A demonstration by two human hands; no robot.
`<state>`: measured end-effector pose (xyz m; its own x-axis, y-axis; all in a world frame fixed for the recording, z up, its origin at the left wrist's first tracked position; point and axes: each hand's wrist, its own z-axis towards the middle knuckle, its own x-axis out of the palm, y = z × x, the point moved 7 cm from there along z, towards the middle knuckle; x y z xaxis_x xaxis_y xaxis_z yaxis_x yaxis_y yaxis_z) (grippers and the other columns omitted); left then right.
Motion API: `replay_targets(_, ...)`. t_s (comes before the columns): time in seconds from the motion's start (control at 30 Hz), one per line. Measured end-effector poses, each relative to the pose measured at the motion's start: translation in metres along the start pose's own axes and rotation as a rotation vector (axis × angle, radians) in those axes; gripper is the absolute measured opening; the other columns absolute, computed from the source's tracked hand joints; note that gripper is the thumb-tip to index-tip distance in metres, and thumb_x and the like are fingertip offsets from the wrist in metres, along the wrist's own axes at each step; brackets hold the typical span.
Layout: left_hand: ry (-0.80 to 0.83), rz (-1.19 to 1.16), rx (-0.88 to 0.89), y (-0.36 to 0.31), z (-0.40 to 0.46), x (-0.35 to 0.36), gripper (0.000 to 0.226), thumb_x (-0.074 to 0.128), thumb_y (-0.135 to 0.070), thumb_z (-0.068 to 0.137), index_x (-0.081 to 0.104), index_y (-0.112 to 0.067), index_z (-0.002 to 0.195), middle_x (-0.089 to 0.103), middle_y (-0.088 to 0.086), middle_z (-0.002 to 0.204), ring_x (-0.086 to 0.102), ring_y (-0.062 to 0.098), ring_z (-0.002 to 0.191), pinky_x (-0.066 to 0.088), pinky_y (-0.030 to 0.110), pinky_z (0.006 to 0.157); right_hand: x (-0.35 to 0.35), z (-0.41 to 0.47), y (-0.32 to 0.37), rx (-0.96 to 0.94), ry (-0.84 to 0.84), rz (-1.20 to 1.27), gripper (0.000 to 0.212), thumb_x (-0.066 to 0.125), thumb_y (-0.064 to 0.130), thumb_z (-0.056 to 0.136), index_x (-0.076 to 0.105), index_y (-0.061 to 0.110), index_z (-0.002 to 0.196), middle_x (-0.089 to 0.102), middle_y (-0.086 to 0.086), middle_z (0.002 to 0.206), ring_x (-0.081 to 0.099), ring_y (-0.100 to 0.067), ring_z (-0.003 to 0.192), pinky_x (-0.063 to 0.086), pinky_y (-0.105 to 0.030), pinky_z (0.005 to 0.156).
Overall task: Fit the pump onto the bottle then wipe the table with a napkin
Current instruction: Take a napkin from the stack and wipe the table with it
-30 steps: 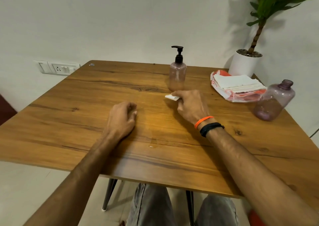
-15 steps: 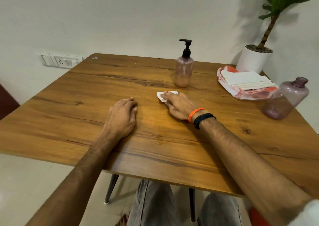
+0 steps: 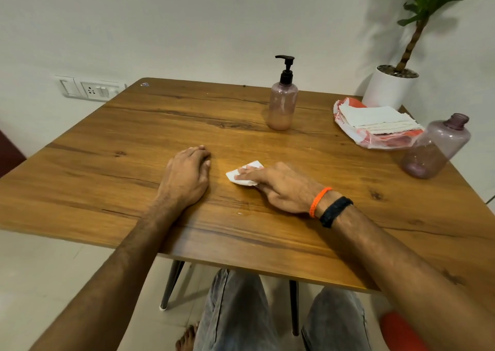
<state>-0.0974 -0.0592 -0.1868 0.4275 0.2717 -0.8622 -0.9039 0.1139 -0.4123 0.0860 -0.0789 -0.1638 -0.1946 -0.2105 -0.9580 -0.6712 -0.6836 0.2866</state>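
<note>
On the brown wood-grain surface (image 3: 139,125), the right hand (image 3: 284,188) lies palm down with its fingers (image 3: 247,174) stretched flat over a small folded white paper napkin (image 3: 242,175), pressing it against the wood near the middle of the surface; the grip is not clenched around the napkin but pins it from above. An orange band and a black band sit on that wrist. The left hand (image 3: 187,175) rests just beside the napkin, apart from it, loosely curled with its fingers together and grasping nothing. Farther back stands the translucent pink plastic bottle (image 3: 283,107), upright, with the black pump (image 3: 286,69) fitted on its neck. Toward the right edge lies a stack of white napkins (image 3: 375,119) on a red-and-white plastic wrapper (image 3: 345,125), and just beside it a second translucent purple bottle (image 3: 436,147), wider and without a cap, leans at a tilt. Behind them stands a green plant in a white pot (image 3: 389,88). A white wall socket panel (image 3: 91,89) shows at the left.
</note>
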Motion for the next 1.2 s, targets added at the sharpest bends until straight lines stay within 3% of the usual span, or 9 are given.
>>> replay_targets(0.1, -0.006, 0.006, 0.000, -0.001, 0.001, -0.001, 0.036, 0.049, -0.020, 0.096, 0.060, -0.009, 0.128, 0.053, 0.009, 0.142, 0.045, 0.027, 0.134, 0.033, 0.042, 0.113, -0.006, -0.021, 0.003, 0.008, 0.020, 0.193, 0.036, 0.045, 0.012, 0.100, 0.060, 0.028, 0.128, 0.066, 0.020, 0.107, 0.056, 0.013, 0.095, 0.040, -0.009, 0.084)
replay_targets(0.17, -0.005, 0.012, 0.005, -0.002, 0.000, 0.000, 0.036, 0.049, -0.020, 0.096, 0.060, -0.009, 0.128, 0.053, 0.010, 0.142, 0.045, 0.027, 0.134, 0.032, 0.041, 0.113, -0.018, -0.025, -0.007, 0.075, -0.054, 0.433, 0.023, 0.048, 0.015, 0.100, 0.068, 0.024, 0.104, 0.063, 0.006, 0.081, 0.053, -0.001, 0.071, 0.041, -0.028, 0.066)
replay_targets(0.3, 0.009, 0.005, 0.018, -0.001, 0.000, 0.000, 0.036, 0.048, -0.022, 0.097, 0.059, -0.009, 0.129, 0.053, 0.009, 0.143, 0.044, 0.026, 0.134, 0.031, 0.040, 0.114, -0.047, -0.018, -0.045, 0.268, -0.364, 0.809, 0.022, 0.046, 0.010, 0.100, 0.068, 0.010, 0.101, 0.068, -0.007, 0.090, 0.061, -0.012, 0.077, 0.046, -0.030, 0.071)
replay_targets(0.37, 0.018, 0.004, 0.023, -0.001, 0.000, 0.001, 0.037, 0.047, -0.023, 0.097, 0.058, -0.010, 0.130, 0.052, 0.008, 0.143, 0.043, 0.025, 0.135, 0.031, 0.040, 0.114, -0.061, -0.010, -0.062, 0.357, -0.528, 0.646, 0.024, 0.046, 0.012, 0.100, 0.070, 0.010, 0.101, 0.070, -0.013, 0.096, 0.064, -0.025, 0.085, 0.048, -0.038, 0.073)
replay_targets(0.5, 0.018, 0.006, 0.026, 0.001, 0.000, 0.001, 0.037, 0.048, -0.024, 0.097, 0.059, -0.011, 0.129, 0.053, 0.008, 0.142, 0.045, 0.026, 0.134, 0.033, 0.042, 0.113, -0.061, 0.012, -0.061, 0.355, -0.508, 0.176, 0.038, 0.045, 0.001, 0.093, 0.066, 0.020, 0.118, 0.062, 0.001, 0.081, 0.059, -0.020, 0.072, 0.036, -0.011, 0.052)
replay_targets(0.6, 0.023, 0.002, 0.025, 0.002, 0.000, 0.001, 0.036, 0.047, -0.025, 0.096, 0.059, -0.012, 0.129, 0.054, 0.008, 0.142, 0.045, 0.026, 0.133, 0.034, 0.043, 0.112, -0.031, 0.031, -0.057, 0.281, -0.250, 0.059, 0.048, 0.043, 0.001, 0.092, 0.056, 0.020, 0.134, 0.065, -0.013, 0.122, 0.061, -0.030, 0.110, 0.050, -0.025, 0.086)
replay_targets(0.7, 0.018, 0.001, 0.020, 0.002, -0.001, 0.001, 0.036, 0.048, -0.025, 0.096, 0.059, -0.013, 0.129, 0.054, 0.007, 0.141, 0.046, 0.026, 0.132, 0.034, 0.041, 0.112, -0.011, 0.042, -0.056, 0.259, -0.056, -0.049, 0.056, 0.041, 0.001, 0.092, 0.041, 0.017, 0.146, 0.042, -0.011, 0.151, 0.041, -0.029, 0.137, 0.034, -0.039, 0.114)
replay_targets(1.07, 0.031, -0.007, 0.026, -0.004, -0.002, -0.002, 0.037, 0.047, -0.021, 0.097, 0.057, -0.009, 0.131, 0.052, 0.009, 0.143, 0.043, 0.027, 0.134, 0.032, 0.042, 0.113, -0.016, -0.001, -0.072, 0.265, -0.095, 0.016, 0.067, 0.036, -0.009, 0.090, 0.036, 0.024, 0.148, 0.031, 0.003, 0.157, 0.026, -0.011, 0.146, 0.010, -0.015, 0.111)
replay_targets(1.2, 0.034, -0.007, 0.034, -0.007, -0.003, -0.003, 0.037, 0.047, -0.020, 0.098, 0.056, -0.007, 0.131, 0.051, 0.011, 0.143, 0.043, 0.027, 0.135, 0.032, 0.041, 0.114, -0.008, -0.014, -0.064, 0.297, -0.125, -0.011, 0.066, 0.038, -0.005, 0.089, 0.030, 0.017, 0.151, 0.025, -0.004, 0.159, 0.022, -0.016, 0.148, 0.012, -0.025, 0.121)
